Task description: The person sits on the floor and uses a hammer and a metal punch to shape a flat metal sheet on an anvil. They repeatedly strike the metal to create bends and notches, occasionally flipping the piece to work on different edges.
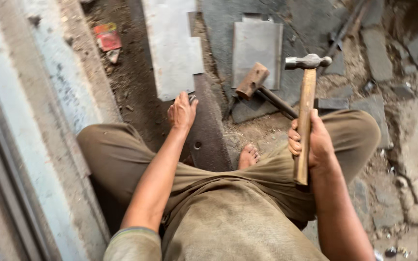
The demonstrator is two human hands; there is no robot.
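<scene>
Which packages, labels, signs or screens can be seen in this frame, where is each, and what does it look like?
Flat red paper packet with a yellow-green top edge: lies on the dirt ground at the upper left, beside the pale concrete ledge, left of the grey sheet-metal piece; rectangular, crumpled.
Small pale torn scrap: just below the packet, on the dirt.
No signs or screens are in view.

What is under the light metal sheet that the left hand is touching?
The metal sheet lies across a dark flat bar, which emerges below it beside the left hand. Dirt ground shows alongside. How far the bar runs beneath is covered.
</scene>
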